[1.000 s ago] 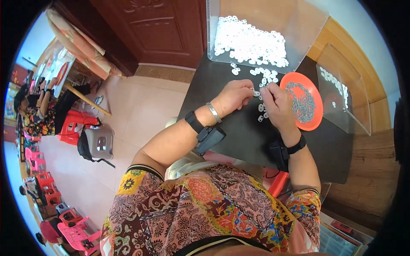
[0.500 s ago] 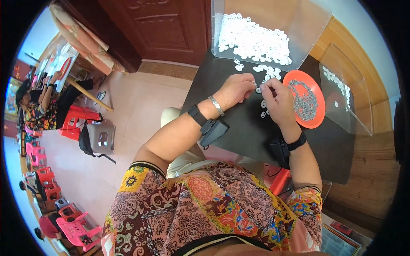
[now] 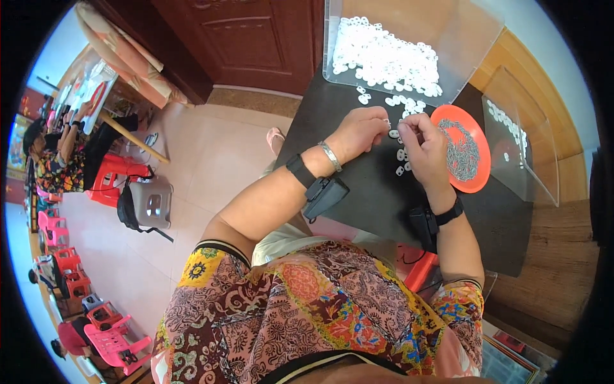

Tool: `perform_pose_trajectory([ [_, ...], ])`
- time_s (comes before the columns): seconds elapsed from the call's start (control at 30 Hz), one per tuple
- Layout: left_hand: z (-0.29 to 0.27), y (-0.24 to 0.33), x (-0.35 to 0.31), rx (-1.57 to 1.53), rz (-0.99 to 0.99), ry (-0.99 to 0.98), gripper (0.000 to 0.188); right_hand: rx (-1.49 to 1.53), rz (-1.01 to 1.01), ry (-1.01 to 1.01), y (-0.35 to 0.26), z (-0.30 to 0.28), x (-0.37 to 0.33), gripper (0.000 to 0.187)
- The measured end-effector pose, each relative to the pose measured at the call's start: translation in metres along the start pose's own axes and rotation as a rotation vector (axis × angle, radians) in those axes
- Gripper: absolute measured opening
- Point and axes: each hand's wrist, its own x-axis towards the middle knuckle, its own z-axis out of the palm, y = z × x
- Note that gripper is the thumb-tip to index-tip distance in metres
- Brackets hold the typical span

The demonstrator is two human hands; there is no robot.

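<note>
A person's left hand (image 3: pixel 362 131) pinches what looks like a small white piece (image 3: pixel 388 121), while the right hand (image 3: pixel 427 150) is curled with thumb and finger close together just beside it; whether it holds anything I cannot tell. Loose white pieces (image 3: pixel 401 155) lie on the dark surface (image 3: pixel 371 185) by the right hand, near a red-orange plate (image 3: pixel 483 168) of grey metal bits (image 3: pixel 462 153). The hands have barely changed pose, but a slippered foot (image 3: pixel 275 139) has come into view, well apart from the handwork, which seems undisturbed.
</note>
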Motion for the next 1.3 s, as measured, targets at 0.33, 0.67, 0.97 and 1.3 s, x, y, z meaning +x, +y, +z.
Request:
perform_pose_trajectory([
  [0.33, 0.007, -0.003, -0.001, 0.050, 0.024, -0.033, 0.016, -0.133, -0.048, -0.010, -0.001, -0.010, -0.002, 0.025],
  [0.67, 0.003, 0.007, -0.004, -0.017, 0.044, 0.011, 0.016, -0.057, -0.106, 0.083, 0.003, -0.008, -0.002, 0.011],
  [0.97, 0.008, 0.013, -0.010, -0.019, 0.056, -0.047, 0.013, 0.007, -0.111, 0.027, 0.012, -0.012, 0.003, 0.011],
  [1.3, 0.008, 0.012, -0.011, 0.010, 0.063, -0.009, 0.013, -0.063, -0.150, -0.024, 0.014, -0.013, 0.001, 0.011],
])
